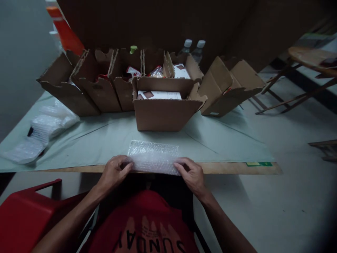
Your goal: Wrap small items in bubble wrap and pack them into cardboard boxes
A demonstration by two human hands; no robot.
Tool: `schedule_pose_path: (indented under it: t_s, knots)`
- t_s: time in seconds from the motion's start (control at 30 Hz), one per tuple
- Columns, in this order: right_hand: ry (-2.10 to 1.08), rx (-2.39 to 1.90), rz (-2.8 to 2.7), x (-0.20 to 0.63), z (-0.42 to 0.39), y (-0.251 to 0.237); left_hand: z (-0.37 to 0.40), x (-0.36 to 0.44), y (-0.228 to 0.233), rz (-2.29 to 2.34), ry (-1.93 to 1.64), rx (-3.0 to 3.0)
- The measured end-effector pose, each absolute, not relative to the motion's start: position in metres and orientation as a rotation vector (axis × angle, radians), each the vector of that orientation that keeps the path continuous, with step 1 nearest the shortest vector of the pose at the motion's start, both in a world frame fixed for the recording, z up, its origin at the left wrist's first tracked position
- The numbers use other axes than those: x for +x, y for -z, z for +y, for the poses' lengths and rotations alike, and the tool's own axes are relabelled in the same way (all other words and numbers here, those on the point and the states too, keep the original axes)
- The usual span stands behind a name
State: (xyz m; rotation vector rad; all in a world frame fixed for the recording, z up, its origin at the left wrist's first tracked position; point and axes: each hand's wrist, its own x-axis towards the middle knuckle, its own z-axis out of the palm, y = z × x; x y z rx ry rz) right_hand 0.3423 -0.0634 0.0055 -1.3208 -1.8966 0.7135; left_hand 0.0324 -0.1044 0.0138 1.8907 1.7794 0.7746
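the person's red shirt (pixel 142 225) reads "sunday" in dark letters. an open cardboard box (pixel 164 112) stands just behind the bubble wrap sheet (pixel 154 158), with more open boxes (pixel 89 84) beyond and a bubble wrap pile (pixel 44 130) off left. the sheet is clear and lies at the table's near edge (pixel 231 168). the left hand (pixel 116 172) and right hand (pixel 192 174) pinch its near corners.

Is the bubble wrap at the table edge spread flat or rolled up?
Spread flat: the bubble wrap lies as one sheet, left hand and right hand pinching its near corners.
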Motion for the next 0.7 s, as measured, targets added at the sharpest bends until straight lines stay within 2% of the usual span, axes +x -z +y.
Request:
schedule_pose_path:
  t_s: [0.17, 0.4, 0.57, 0.7]
  knots:
    - [-0.309, -1.440, -2.034, 0.332, -0.046, 0.008, -0.077, 0.042, -0.008, 1.982, -0.672, 1.989]
    - [-0.104, -1.567, -2.163, 0.343, -0.031, 0.019, -0.063, 0.044, -0.004, 2.221, -0.430, 2.089]
    - [-0.243, -1.517, -2.259, 0.340, -0.016, 0.013, -0.054, 0.045, 0.000, 2.207, -0.362, 2.064]
    - [-0.587, -1.447, -2.177, 0.335, -0.019, -0.007, -0.055, 0.049, -0.005, 2.087, -0.525, 1.893]
